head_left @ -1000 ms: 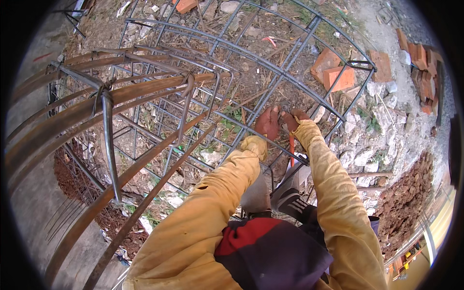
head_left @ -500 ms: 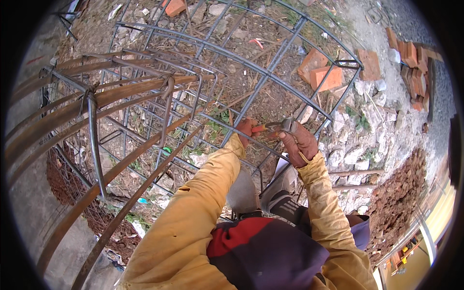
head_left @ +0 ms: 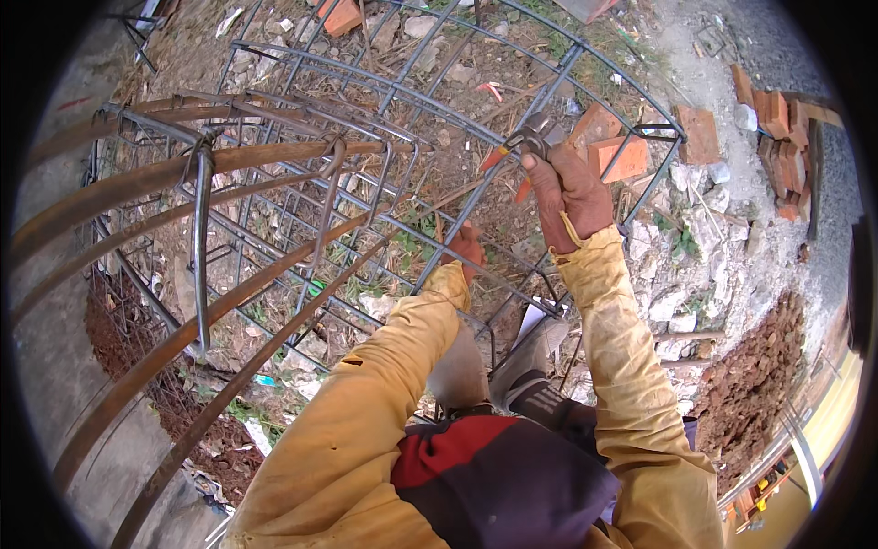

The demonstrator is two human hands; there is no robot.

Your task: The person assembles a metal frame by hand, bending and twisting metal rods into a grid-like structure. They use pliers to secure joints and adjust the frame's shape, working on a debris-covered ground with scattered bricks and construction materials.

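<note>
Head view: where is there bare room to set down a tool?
Pale ground, upper right, between the steel cage and brick stack; also grey concrete beside the left reddish soil, though rusty rods pass over it. Crowded: around the left hand, and where rods overlap the cage.

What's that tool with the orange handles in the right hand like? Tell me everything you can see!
The pliers have a grey head that looks like metal, and two orange handles. The right hand grips them up near the head, with the thumb alongside it. They're tilted, with the handles sticking out down and to the left, spread apart. They overlap a steel bar in the picture, but I can't tell if they touch it.
</note>
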